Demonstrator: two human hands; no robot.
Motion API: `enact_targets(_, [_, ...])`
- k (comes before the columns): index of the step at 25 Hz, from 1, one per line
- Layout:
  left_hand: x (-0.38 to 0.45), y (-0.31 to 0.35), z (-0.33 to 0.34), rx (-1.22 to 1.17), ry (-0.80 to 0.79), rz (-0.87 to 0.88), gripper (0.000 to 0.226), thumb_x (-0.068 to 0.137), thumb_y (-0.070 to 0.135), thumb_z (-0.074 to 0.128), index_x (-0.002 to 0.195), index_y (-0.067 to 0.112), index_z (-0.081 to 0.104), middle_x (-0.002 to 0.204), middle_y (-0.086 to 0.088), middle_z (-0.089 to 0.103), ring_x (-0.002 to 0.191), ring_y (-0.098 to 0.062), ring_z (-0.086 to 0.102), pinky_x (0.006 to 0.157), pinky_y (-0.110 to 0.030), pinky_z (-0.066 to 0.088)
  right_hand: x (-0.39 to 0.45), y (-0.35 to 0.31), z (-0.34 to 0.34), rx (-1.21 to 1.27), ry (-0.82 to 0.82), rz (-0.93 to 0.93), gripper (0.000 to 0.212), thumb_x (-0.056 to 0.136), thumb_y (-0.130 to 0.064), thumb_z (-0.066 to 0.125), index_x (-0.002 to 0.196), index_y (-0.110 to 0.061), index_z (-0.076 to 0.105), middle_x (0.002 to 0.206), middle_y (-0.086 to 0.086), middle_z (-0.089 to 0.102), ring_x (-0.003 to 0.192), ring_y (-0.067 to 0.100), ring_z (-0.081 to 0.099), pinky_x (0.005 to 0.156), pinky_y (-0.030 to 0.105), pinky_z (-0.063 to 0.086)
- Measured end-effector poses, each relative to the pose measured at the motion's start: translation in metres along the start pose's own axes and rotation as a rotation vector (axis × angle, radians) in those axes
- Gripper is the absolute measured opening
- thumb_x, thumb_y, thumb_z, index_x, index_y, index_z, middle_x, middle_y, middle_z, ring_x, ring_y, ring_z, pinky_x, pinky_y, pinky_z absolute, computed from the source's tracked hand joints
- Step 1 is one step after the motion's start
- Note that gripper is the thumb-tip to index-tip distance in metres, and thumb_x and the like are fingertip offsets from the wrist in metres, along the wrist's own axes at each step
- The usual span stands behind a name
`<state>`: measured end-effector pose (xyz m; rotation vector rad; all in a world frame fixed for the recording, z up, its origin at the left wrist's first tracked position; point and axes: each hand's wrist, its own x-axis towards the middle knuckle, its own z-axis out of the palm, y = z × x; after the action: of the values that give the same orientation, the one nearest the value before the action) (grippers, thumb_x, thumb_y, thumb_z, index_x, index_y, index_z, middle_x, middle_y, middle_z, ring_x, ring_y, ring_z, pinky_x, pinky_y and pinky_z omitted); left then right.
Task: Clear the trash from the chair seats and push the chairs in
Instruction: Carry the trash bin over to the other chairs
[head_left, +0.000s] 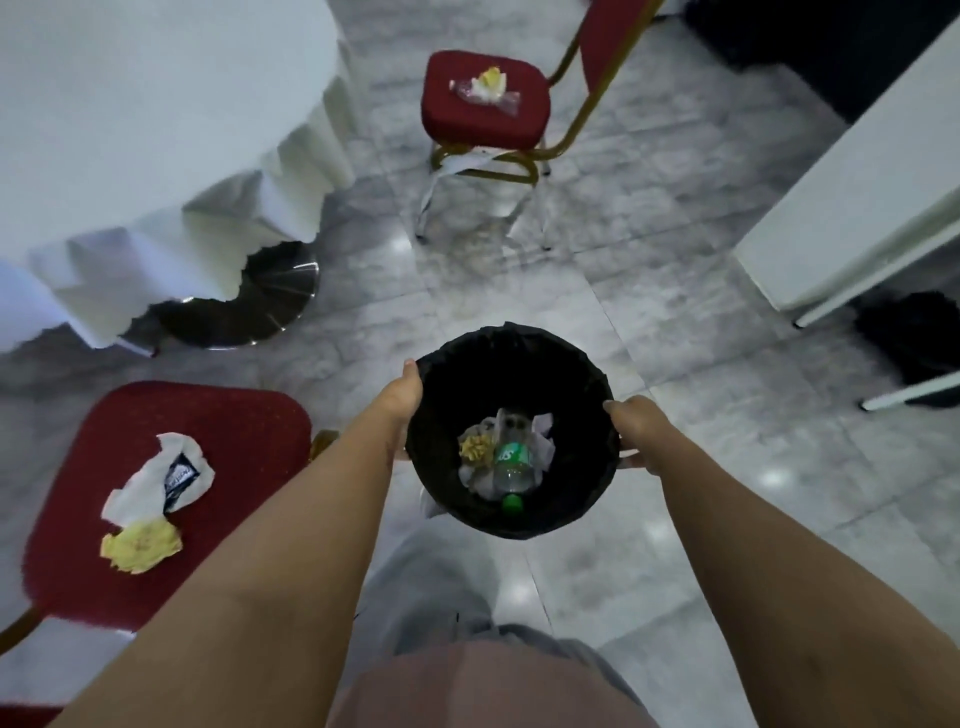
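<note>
L hand (402, 397) + R hand (636, 426) both clamped on bin (592, 384) rim | bin holds some trash | near seat (234, 415) wrappers (150, 499) + far seat (441, 114) trash (485, 85) left | chairs not pushed in

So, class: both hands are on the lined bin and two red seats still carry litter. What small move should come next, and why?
Probably free the left hand from the black-lined bin and reach for the white wrapper and yellow crumpled paper on the near chair seat. It lies beside that arm; the far chair is farther off.
</note>
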<state>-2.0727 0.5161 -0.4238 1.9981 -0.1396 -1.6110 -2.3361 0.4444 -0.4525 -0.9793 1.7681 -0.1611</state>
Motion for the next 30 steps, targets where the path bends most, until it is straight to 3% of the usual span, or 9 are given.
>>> enact_targets(5, [0.045,0.095,-0.022,-0.087,-0.007,-0.002,0.072,0.100,0.061,0.016,0.134,0.008,0.051,0.091,-0.009,0.059,0.075,-0.020,0.053,0.058,-0.029,0.043,0.067,-0.118,0.016,-0.080,-0.060,-0.066,0.028,0.098,-0.019,0.046,0.115,0.002,0.056,0.112,0.021,0.063,0.091,0.033,0.063,0.061,0.035,0.054])
enact_targets(8, [0.068,0.135,-0.038,-0.094,0.028,0.009,0.077,0.099,0.063,0.016,0.139,0.006,0.049,0.125,-0.016,0.062,0.089,-0.018,0.059,0.052,-0.027,0.047,0.101,-0.176,0.029,-0.129,-0.082,-0.096,0.029,0.097,-0.020,0.047,0.113,0.002,0.058,0.113,0.021,0.064,0.091,0.034,0.064,0.064,0.036,0.056])
enact_targets(12, [0.100,0.172,-0.052,-0.263,0.048,-0.029,0.070,0.100,0.062,0.019,0.123,0.007,0.055,0.089,-0.007,0.059,0.076,-0.022,0.055,0.063,-0.030,0.046,0.147,-0.244,0.047,-0.212,-0.134,-0.138,0.029,0.096,-0.022,0.048,0.113,0.001,0.055,0.113,0.020,0.064,0.095,0.034,0.065,0.062,0.036,0.056])
enact_targets(15, [0.118,0.194,-0.059,-0.355,0.105,-0.088,0.072,0.097,0.067,0.017,0.124,0.009,0.051,0.101,-0.007,0.056,0.092,-0.025,0.052,0.080,-0.036,0.044,0.178,-0.293,0.062,-0.320,-0.223,-0.172,0.026,0.099,-0.021,0.046,0.111,0.001,0.053,0.110,0.019,0.061,0.093,0.032,0.061,0.059,0.035,0.054])
enact_targets(19, [0.141,0.217,-0.058,-0.554,0.176,-0.168,0.086,0.092,0.073,0.019,0.134,0.005,0.049,0.110,-0.010,0.061,0.101,-0.028,0.058,0.085,-0.038,0.049,0.223,-0.359,0.080,-0.462,-0.335,-0.216,0.025,0.101,-0.022,0.046,0.115,-0.002,0.052,0.113,0.018,0.060,0.099,0.034,0.062,0.068,0.041,0.056])
enact_targets(22, [0.153,0.232,-0.045,-0.667,0.283,-0.155,0.074,0.099,0.063,0.017,0.142,0.009,0.043,0.128,-0.013,0.055,0.113,-0.029,0.053,0.083,-0.037,0.042,0.249,-0.404,0.092,-0.575,-0.425,-0.274,0.030,0.100,-0.023,0.046,0.116,0.001,0.056,0.113,0.020,0.063,0.095,0.033,0.063,0.064,0.038,0.055])
enact_targets(24, [0.164,0.240,-0.033,-0.743,0.335,-0.170,0.071,0.099,0.063,0.018,0.142,0.012,0.044,0.131,-0.011,0.054,0.104,-0.027,0.052,0.082,-0.037,0.041,0.270,-0.428,0.098,-0.662,-0.458,-0.313,0.030,0.098,-0.023,0.047,0.115,-0.002,0.060,0.111,0.018,0.065,0.096,0.032,0.064,0.064,0.036,0.056])
enact_targets(27, [0.179,0.247,-0.013,-0.827,0.396,-0.177,0.068,0.099,0.064,0.019,0.133,0.013,0.049,0.125,-0.006,0.056,0.097,-0.025,0.050,0.085,-0.036,0.040,0.301,-0.449,0.109,-0.775,-0.486,-0.377,0.034,0.091,-0.030,0.047,0.115,-0.012,0.062,0.110,0.013,0.065,0.099,0.032,0.064,0.077,0.046,0.059])
enact_targets(30, [0.202,0.250,0.000,-0.872,0.435,-0.213,0.070,0.098,0.064,0.018,0.139,0.014,0.045,0.132,-0.006,0.052,0.120,-0.028,0.046,0.097,-0.040,0.038,0.347,-0.457,0.126,-0.846,-0.508,-0.481,0.038,0.086,-0.032,0.049,0.113,-0.008,0.059,0.108,0.016,0.065,0.098,0.034,0.063,0.091,0.055,0.054])
